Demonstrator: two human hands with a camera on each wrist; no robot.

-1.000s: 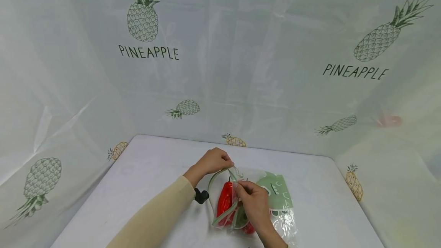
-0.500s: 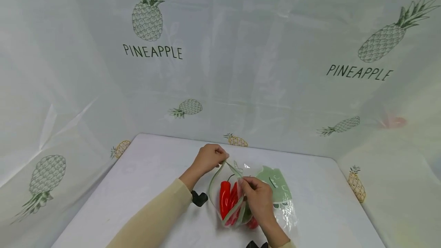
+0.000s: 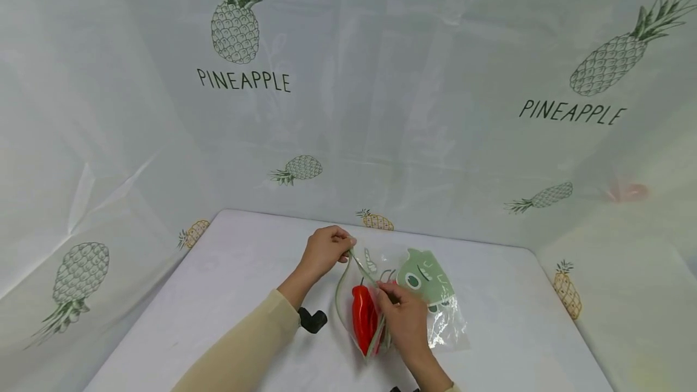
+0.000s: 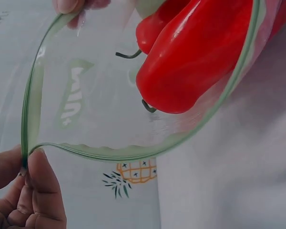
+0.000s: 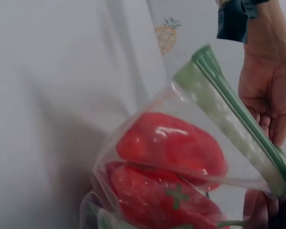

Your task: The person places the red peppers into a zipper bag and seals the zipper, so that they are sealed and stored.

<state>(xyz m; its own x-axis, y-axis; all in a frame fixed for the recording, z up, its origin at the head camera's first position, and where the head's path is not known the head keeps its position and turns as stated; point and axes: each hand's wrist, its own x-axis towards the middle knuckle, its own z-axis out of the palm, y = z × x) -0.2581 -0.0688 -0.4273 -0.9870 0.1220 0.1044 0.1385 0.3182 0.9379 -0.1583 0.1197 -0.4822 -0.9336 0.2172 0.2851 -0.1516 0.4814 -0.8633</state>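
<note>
A clear zip bag [image 3: 427,280] with green print and a green zip edge holds several red peppers [image 3: 361,316]. My left hand [image 3: 325,251] pinches the far corner of its mouth between thumb and fingers; the left wrist view shows that grip on the green zip strip [image 4: 97,155]. On the mouth's right side, my right hand [image 3: 405,318] pinches the rim. Between the hands the mouth gapes, and a large red pepper [image 4: 190,57] with a dark stem lies just inside. Through the film in the right wrist view, two peppers [image 5: 171,148] lie against each other.
The bag is over a white table [image 3: 256,259]. Behind and at the sides hangs a pale curtain [image 3: 381,107] printed with pineapples. A black wrist device [image 3: 313,320] sits by the left sleeve [image 3: 245,340].
My left hand has moved a little left and away, drawing the bag's far corner to a point. The mouth has become longer and narrower, and the printed part has shifted away slightly.
</note>
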